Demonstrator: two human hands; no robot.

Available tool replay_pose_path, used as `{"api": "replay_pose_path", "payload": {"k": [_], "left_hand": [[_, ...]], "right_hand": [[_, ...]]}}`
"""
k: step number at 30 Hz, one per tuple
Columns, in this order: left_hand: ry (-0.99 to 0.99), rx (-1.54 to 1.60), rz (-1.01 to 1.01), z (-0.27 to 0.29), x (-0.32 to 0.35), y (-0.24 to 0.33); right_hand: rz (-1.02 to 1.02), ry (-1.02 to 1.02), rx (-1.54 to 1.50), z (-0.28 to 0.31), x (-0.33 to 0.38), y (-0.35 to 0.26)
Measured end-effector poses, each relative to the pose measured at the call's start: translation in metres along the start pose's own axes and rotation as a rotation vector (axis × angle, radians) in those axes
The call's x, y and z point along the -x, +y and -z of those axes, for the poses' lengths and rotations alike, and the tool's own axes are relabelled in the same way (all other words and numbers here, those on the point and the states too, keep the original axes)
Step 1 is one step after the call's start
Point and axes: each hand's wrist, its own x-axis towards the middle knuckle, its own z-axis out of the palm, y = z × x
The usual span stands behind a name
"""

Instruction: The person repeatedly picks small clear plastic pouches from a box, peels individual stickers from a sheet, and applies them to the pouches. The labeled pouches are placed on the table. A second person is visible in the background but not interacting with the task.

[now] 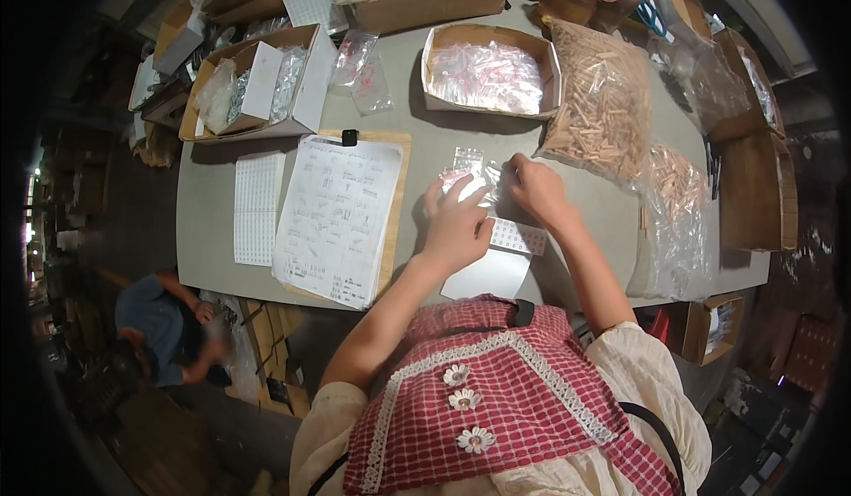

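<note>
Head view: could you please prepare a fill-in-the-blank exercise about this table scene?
The left hand and right hand are at small clear bags made of ____.
The clipboard lies to the ____ of these bags.
The large bag of wooden dowels lies to their ____.
The red checked apron bears ____ white flowers.
Missing words: plastic, left, right, three.

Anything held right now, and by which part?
The left hand is over small clear bags; whether it grips them can't be told. The right hand is at their right side, its hold unclear.
</note>
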Motion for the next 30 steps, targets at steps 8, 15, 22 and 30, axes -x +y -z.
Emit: {"api": "replay_pose_path", "payload": {"k": [8, 15, 22, 30], "left_hand": [[0.026, -0.033, 0.031, -0.010, -0.001, -0.007], [-0.189, 0.099, -0.032, -0.021, -0.016, 0.001], [-0.132, 0.130, -0.123, -0.036, -0.006, -0.002], [-0.150, 0.165, -0.075, -0.035, -0.001, 0.000]], "right_hand": [[-0.033, 0.204, -0.530, 0.036, -0.049, 0.024], [0.022, -0.003, -0.624, 0.070, -0.050, -0.008], [0.346, -0.202, -0.522, 0.016, -0.023, 0.007], [0.520, -0.125, -0.039, 0.007, -0.010, -0.014]]}}
